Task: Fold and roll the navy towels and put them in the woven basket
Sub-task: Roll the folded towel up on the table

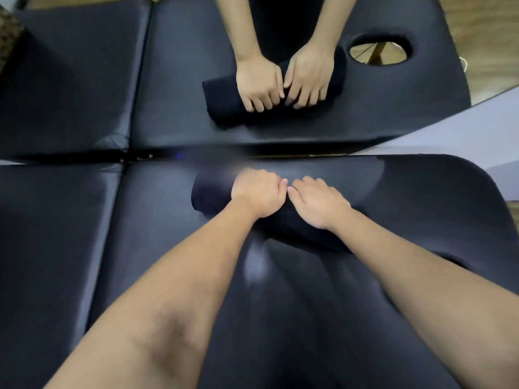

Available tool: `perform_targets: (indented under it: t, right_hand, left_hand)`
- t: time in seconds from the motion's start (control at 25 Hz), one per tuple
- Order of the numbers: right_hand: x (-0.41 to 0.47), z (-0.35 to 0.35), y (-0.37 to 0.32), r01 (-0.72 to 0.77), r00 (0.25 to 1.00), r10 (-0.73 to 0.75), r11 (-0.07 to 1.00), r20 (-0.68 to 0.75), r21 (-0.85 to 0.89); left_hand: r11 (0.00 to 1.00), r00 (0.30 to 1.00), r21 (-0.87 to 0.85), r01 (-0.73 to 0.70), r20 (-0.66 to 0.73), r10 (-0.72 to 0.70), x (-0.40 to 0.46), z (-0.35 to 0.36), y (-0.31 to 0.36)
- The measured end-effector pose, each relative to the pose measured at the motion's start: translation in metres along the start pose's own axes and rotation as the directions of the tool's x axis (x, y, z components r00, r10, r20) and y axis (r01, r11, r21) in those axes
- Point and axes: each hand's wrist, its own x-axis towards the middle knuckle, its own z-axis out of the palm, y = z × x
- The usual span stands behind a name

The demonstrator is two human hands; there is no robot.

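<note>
Navy towel [219, 200], rolled into a thick log, lies on the black padded table [70, 220] just before the mirror [280, 80]. Left hand [257, 192] curls over the roll's top, gripping it; right hand [317, 202] presses beside it, fingers fairly straight, thumbs nearly touching.

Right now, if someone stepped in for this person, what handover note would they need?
Left hand: fingers curled over the towel roll, gripping it.
Right hand: lying on the same roll, fingers fairly straight, pressing.
The roll lies on the black padded table, close to a mirror that repeats the scene.
Done: the towel looks rolled nearly all the way.
Left: finish the roll and put it in the basket, which I cannot clearly make out here.
</note>
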Motion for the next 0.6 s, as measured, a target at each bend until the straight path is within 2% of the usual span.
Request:
perform_targets:
  t: [0.12, 0.24, 0.32, 0.44, 0.52, 0.6]
  right_hand:
    - [-0.014, 0.008, -0.002, 0.060, 0.997, -0.059, 0.998, 0.040, -0.032]
    - [-0.021, 0.008, -0.005, 0.082, 0.994, -0.083, 0.997, 0.067, 0.008]
    - [-0.025, 0.010, -0.008, 0.080, 0.995, -0.079, 0.997, 0.064, 0.000]
    - [-0.032, 0.016, -0.014, 0.066, 0.997, -0.064, 0.996, 0.042, -0.058]
    - [-0.036, 0.019, -0.016, 0.067, 0.997, -0.065, 0.996, 0.036, -0.058]
    - [-0.039, 0.021, -0.016, 0.056, 0.997, -0.056, 0.998, 0.052, 0.003]
  left_hand:
    - [0.978, 0.998, -0.200, 0.052, -0.029, -0.059, -0.001, 0.000, -0.008]
    - [0.896, 0.990, -0.431, 0.106, -0.037, -0.135, -0.015, 0.002, -0.012]
    - [0.789, 0.977, -0.599, 0.138, -0.048, -0.208, -0.029, 0.002, -0.011]
    - [0.495, 0.935, -0.862, 0.109, -0.080, -0.345, -0.051, 0.000, -0.005]
    - [0.331, 0.883, -0.942, 0.046, -0.117, -0.455, -0.071, 0.002, 0.005]
    - [0.338, 0.786, -0.940, 0.040, -0.179, -0.592, -0.093, 0.009, 0.018]
